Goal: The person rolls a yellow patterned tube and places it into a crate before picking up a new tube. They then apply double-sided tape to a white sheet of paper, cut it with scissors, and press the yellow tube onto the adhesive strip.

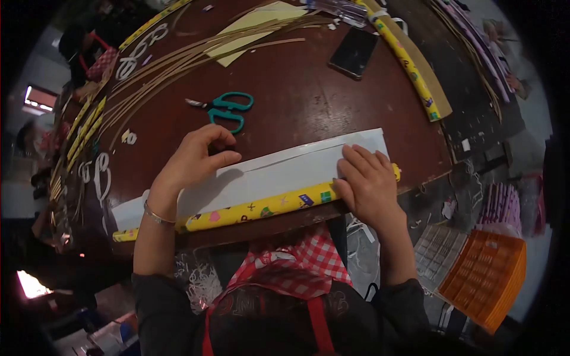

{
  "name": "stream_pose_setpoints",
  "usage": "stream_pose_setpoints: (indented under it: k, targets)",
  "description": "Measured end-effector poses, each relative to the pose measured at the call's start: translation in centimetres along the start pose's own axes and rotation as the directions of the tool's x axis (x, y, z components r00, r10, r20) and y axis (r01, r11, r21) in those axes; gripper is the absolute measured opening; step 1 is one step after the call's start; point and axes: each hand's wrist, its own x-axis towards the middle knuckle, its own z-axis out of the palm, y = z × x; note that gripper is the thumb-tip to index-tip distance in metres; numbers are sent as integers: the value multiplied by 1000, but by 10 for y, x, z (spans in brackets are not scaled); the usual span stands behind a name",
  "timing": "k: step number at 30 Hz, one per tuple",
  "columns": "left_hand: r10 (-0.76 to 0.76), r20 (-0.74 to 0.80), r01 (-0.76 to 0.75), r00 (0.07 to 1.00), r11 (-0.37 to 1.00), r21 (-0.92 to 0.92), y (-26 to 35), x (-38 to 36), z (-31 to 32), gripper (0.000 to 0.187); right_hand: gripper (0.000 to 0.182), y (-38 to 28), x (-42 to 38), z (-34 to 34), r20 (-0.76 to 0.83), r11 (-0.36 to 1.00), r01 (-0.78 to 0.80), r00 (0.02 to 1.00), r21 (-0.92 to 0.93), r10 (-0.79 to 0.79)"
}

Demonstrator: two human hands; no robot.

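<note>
A yellow patterned roll of paper (255, 209) lies along the near table edge, its white underside sheet (279, 169) spread out beyond it. Along the sheet's far edge runs a narrow folded-over strip. Above the left part of the sheet is my left hand (196, 155), thumb and bent fingers apart, with nothing seen between them. My right hand (369, 185) lies on the right end of the sheet, fingers stretched out, the thumb touching the yellow roll. Scissors with green handles (228, 110) rest just past my left hand, their blades pointing left.
A dark phone (354, 52) and another yellow roll (412, 71) lie at the far right of the dark red table (285, 89). Long brown strips (196, 56) and pale yellow sheets (237, 44) spread at the back left. An orange crate (484, 273) stands at lower right. Other people sit at the left.
</note>
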Motion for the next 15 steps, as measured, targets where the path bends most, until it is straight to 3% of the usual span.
stream_pose_setpoints:
  k: [1,2,3,5,15]
  targets:
    - [-64,-32,63,997,997,-44,-2,-5,-4,26,31,0,0,1,-1,999,27,1000,25,-27]
    - [42,-88,-34,995,995,93,-1,-12,-7,22,32,-1,0,1,0,1000,14,1000,6,-14]
    - [28,-108,-17,994,995,97,-1,-19,-7,22,32,0,-1,1,2,1000,-3,1000,-15,3]
    - [44,-4,-41,999,956,289,-1,-34,-3,20,33,1,-2,2,6,1000,14,1000,-13,-14]
    - [207,-90,-149,974,889,432,-6,-31,31,25,32,2,-4,2,21,999,11,1000,-35,-10]
